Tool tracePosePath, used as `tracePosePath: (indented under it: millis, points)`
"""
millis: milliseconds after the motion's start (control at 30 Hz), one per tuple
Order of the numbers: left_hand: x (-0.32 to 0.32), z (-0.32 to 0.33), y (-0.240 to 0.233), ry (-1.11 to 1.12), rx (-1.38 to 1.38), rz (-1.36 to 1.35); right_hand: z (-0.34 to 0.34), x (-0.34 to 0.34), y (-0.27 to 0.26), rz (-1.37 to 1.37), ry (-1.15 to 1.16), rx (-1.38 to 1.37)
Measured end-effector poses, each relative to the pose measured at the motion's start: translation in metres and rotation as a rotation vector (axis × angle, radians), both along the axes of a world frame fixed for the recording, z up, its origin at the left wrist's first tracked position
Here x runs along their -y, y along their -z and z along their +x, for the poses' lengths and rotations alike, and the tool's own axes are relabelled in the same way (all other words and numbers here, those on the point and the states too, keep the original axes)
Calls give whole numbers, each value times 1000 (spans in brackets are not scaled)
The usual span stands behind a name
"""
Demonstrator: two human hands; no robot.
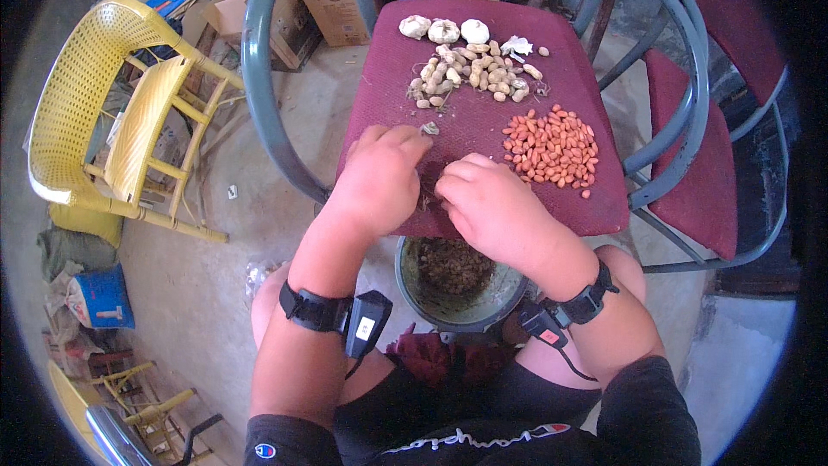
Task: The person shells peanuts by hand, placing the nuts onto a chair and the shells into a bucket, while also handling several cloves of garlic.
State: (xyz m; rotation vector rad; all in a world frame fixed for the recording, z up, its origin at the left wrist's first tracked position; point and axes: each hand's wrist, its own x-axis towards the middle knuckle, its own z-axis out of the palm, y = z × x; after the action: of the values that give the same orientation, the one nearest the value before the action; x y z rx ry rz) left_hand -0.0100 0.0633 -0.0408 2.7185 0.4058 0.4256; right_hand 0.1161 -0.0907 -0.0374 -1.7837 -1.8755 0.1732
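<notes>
Both hands are low over the dark red chair seat (378,103). My left hand (381,175) lies at the seat's left part with its fingers curled down; whether anything is under them is hidden. My right hand (482,200) is beside it, fingertips bent towards the fabric near some dark debris. A pile of shelled reddish peanuts (550,147) lies to the right. Further back are unshelled peanuts (491,71), with three garlic bulbs (444,31) in a row behind them. White garlic skin (517,46) lies to their right. A small shell piece (429,129) is near my left fingertips.
Below the seat's front edge, between the knees, stands a bucket (511,298) holding brown shells or scraps. Curved metal armrests (259,77) flank the seat. A yellow woven chair (77,103) stands left, cardboard boxes (339,10) behind, another red chair (689,155) right.
</notes>
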Motion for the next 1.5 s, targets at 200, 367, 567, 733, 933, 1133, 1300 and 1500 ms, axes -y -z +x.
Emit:
tracePosePath:
  millis: [200,367,567,733,933,1133,1300,1500]
  points:
    - [26,-17,-15,118,-40,-92,-2,7,3,31,-28,10]
    - [37,-22,-12,207,-50,-148,-1,19,-3,-4,-85,7]
    - [47,-29,-31,371,-276,-388,4,43,-15,-121,-268,-75]
    - [28,-27,-31,260,-70,-505,22,48,-17,-118,-145,-61]
    - [14,3,-4,-204,50,-185,12,26,-6,38,97,19]
    - [7,21,12,-108,90,67,0,13,0,-63,7,123]
    - [11,23,12,-83,-3,-25,-2,31,-6,-160,-300,27]
    - [37,-5,-12,205,-194,-44,55,33,-26,-119,-107,-328]
